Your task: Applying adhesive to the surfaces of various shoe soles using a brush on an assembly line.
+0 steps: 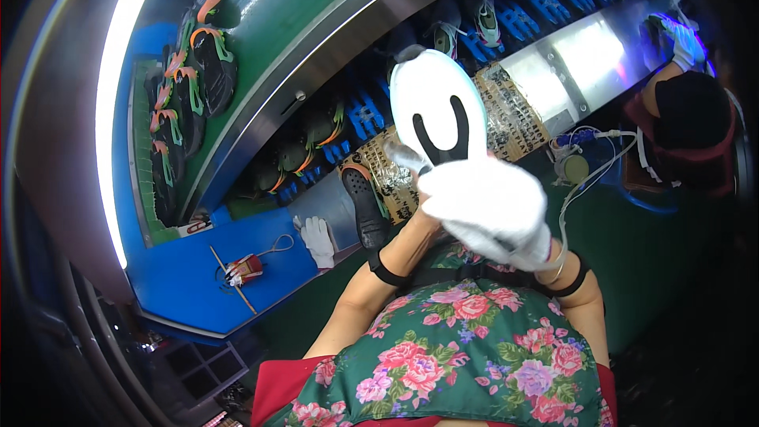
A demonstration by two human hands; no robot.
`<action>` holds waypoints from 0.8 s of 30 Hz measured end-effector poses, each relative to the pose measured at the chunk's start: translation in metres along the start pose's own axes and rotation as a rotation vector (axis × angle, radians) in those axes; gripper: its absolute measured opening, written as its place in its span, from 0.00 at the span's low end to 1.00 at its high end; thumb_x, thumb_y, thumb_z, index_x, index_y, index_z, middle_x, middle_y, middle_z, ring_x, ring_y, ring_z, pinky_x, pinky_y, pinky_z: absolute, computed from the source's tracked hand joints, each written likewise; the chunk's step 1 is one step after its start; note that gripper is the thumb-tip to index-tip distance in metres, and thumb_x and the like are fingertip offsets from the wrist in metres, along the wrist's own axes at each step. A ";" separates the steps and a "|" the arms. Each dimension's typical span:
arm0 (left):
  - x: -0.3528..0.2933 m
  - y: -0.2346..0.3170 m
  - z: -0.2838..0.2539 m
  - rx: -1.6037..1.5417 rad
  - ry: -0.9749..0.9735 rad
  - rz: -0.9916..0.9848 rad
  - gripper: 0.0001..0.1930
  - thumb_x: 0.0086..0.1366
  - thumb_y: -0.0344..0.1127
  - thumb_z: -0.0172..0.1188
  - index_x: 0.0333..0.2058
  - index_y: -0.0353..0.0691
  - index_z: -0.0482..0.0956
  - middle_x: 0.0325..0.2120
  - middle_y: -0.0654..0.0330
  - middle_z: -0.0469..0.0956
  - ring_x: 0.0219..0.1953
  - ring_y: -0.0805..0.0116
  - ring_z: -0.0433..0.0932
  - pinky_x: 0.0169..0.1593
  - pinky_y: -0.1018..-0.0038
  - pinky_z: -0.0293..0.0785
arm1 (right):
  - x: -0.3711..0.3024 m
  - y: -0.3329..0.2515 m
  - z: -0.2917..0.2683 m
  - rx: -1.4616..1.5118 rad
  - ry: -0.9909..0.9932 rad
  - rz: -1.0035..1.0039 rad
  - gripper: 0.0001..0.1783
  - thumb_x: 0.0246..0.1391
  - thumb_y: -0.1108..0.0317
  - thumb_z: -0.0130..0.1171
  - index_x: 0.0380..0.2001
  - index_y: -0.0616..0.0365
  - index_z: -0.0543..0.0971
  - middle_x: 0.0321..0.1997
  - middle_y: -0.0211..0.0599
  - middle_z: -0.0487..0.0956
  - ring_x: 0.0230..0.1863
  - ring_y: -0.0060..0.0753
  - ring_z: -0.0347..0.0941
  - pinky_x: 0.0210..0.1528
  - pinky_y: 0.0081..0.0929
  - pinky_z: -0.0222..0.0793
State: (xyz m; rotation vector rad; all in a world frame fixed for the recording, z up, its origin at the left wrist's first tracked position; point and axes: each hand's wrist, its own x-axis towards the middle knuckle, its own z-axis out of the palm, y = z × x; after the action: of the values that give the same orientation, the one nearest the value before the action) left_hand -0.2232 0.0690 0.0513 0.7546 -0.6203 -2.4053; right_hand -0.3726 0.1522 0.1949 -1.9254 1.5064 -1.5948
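Observation:
A shoe (431,91) is held up in front of me, its white sole toward me, with a black U-shaped mark on it. My left hand (407,158), in a greyish covering, grips the shoe's left edge; its fingers are partly behind it. My right hand (490,205), in a thick white glove, lies across the lower end of the sole, its fingers pressed together and washed out by glare. Below and left of the shoe, a black perforated clog-like shoe (364,205) stands by my left forearm.
A conveyor with blue racks (518,24) and shoes runs behind. Taped brown cardboard (506,99) covers part of its metal edge. On the blue table (182,269) lie a white glove (318,241) and a red spool-like object (243,270). Black-and-orange shoes (212,71) fill the left shelf. Another person (692,111) works at right.

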 end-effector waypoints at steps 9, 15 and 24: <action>0.018 -0.005 -0.026 0.023 -0.394 -0.080 0.57 0.60 0.85 0.34 0.73 0.44 0.50 0.65 0.43 0.64 0.62 0.53 0.72 0.66 0.55 0.70 | -0.019 0.010 0.011 0.044 -0.005 0.045 0.19 0.53 0.75 0.64 0.49 0.53 0.85 0.52 0.38 0.84 0.52 0.41 0.81 0.60 0.39 0.74; 0.010 0.018 0.009 -0.055 -0.048 -0.124 0.66 0.51 0.92 0.30 0.66 0.33 0.62 0.52 0.42 0.77 0.52 0.52 0.79 0.57 0.57 0.78 | -0.011 0.010 -0.001 0.031 -0.025 0.078 0.16 0.50 0.75 0.68 0.45 0.56 0.86 0.49 0.41 0.85 0.50 0.45 0.82 0.55 0.40 0.77; -0.001 0.033 0.026 -0.289 -0.082 -0.208 0.68 0.49 0.94 0.22 0.58 0.30 0.71 0.46 0.41 0.79 0.46 0.50 0.81 0.52 0.54 0.79 | -0.023 0.009 -0.016 -0.038 -0.081 -0.010 0.18 0.45 0.75 0.71 0.43 0.54 0.87 0.48 0.43 0.86 0.50 0.44 0.83 0.52 0.37 0.79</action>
State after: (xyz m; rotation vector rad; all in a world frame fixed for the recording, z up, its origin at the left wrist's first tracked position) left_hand -0.2269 0.0522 0.0895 0.6245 -0.2233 -2.6501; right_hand -0.3881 0.1726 0.1812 -1.9954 1.5077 -1.4830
